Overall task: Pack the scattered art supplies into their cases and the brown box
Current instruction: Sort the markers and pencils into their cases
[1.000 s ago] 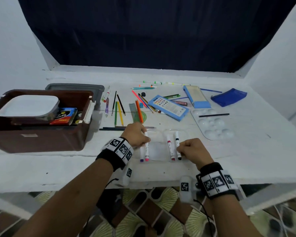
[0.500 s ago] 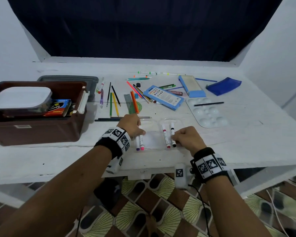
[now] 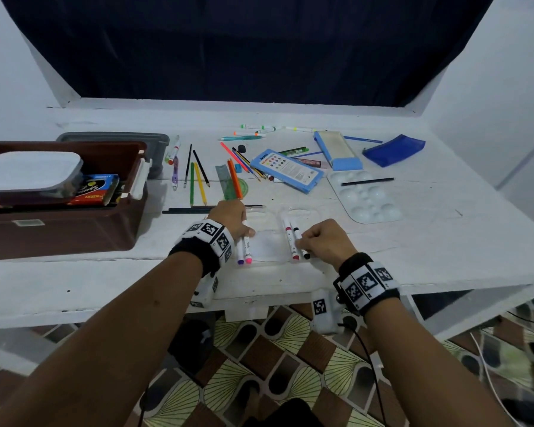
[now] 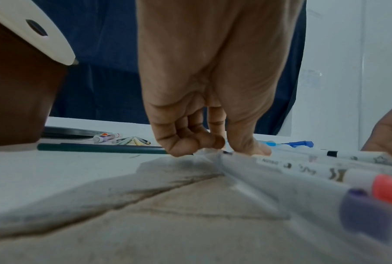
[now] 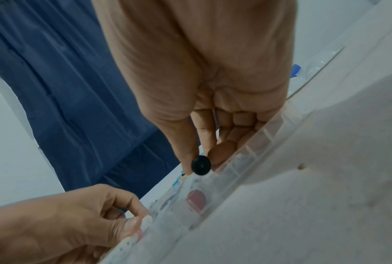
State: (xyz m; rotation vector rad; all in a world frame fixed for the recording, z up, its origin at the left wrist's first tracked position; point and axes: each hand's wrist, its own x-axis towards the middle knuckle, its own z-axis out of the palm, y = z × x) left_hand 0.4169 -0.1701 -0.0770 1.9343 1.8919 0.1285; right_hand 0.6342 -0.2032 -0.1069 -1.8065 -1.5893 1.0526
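A clear plastic marker case (image 3: 270, 246) lies open near the table's front edge. My left hand (image 3: 244, 234) is at its left side, fingers curled, thumb and fingers pinching the pink marker (image 3: 248, 252) beside a purple marker (image 3: 240, 257). The left wrist view shows that left hand (image 4: 204, 142) pressed down at the case edge, with the pink marker (image 4: 387, 187) close up. My right hand (image 3: 304, 241) pinches the black marker (image 3: 297, 234), which lies next to a red marker (image 3: 291, 241). Thumb and forefinger of the right hand (image 5: 201, 157) grip the black marker (image 5: 201, 165). The brown box (image 3: 59, 229) stands at the left.
The brown box holds a white container (image 3: 31, 171) and a crayon pack (image 3: 96, 189); a grey lid (image 3: 154, 143) lies behind it. Loose pencils (image 3: 198, 180), a blue paint case (image 3: 287, 169), a blue pencil box (image 3: 336, 149), a blue pouch (image 3: 393, 149) and a white palette (image 3: 367, 198) are scattered beyond the hands.
Both hands stay at the marker case. The right hand has crept slightly up along the black marker. The head view has shifted a little.
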